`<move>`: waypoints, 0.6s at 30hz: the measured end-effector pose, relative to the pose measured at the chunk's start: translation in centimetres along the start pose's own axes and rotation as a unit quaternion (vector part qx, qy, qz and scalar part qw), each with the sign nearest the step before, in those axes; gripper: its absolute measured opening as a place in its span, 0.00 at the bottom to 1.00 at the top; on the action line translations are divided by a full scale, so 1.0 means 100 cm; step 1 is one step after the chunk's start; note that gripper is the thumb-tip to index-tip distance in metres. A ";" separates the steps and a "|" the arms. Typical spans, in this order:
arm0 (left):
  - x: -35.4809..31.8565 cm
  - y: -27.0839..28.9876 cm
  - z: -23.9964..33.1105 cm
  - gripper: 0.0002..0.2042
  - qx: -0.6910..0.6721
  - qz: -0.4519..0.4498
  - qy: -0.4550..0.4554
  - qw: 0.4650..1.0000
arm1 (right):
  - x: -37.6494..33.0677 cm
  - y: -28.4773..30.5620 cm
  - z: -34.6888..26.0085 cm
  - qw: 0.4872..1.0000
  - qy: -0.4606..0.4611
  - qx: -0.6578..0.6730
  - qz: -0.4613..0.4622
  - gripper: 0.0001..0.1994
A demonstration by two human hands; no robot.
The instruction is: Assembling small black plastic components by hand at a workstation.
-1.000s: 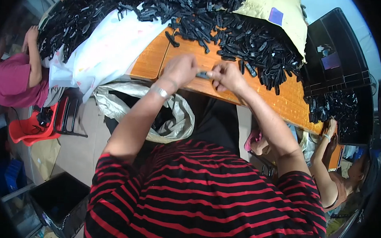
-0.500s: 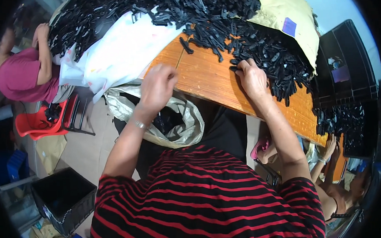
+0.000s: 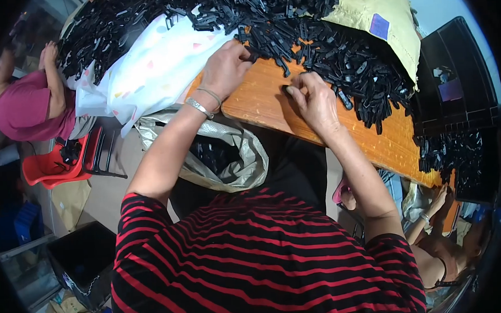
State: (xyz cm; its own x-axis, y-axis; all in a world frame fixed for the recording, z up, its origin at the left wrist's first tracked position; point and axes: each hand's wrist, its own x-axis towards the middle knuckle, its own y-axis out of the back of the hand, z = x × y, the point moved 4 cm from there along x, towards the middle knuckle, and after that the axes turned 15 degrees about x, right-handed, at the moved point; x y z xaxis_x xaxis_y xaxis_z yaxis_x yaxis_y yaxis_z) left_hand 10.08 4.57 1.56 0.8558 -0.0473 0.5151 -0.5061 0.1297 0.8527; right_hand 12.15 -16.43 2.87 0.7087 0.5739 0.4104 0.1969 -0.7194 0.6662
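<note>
A big heap of small, long black plastic pieces [image 3: 365,74] covers the far side of the wooden table [image 3: 262,102]. My left hand [image 3: 226,70] is closed at the heap's near edge, its fingertips on a black piece [image 3: 252,57] that they partly hide. To the right, my right hand [image 3: 317,103] pinches another black piece [image 3: 287,90] between thumb and fingers, just above the bare wood. Below the table edge, an open pale woven sack [image 3: 249,162] sits at my lap with dark pieces inside.
White plastic sheeting [image 3: 149,65] lies over the table's left part. A yellowish sack [image 3: 367,8] spills pieces at the back right. Co-workers sit at the left, in a maroon shirt [image 3: 24,103], and at the lower right. A red chair [image 3: 52,164] and a black crate [image 3: 83,256] stand at left.
My left hand has gone from above the sack forward and right to a loose piece by the heap. My right hand has drawn left, away from the heap, with a piece.
</note>
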 end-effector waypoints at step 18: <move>0.003 -0.042 0.067 0.08 -0.500 -0.239 0.267 0.788 | -0.003 0.008 0.043 0.898 -0.343 0.271 -0.050 0.13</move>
State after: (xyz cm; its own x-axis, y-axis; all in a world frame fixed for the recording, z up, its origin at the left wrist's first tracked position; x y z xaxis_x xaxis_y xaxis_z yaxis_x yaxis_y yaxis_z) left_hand 11.77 -2.61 -1.31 0.9815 0.0610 -0.1817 -0.0026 0.9522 0.3054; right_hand 15.01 -18.87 0.64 0.8829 0.4045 -0.2384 0.4525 -0.8686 0.2019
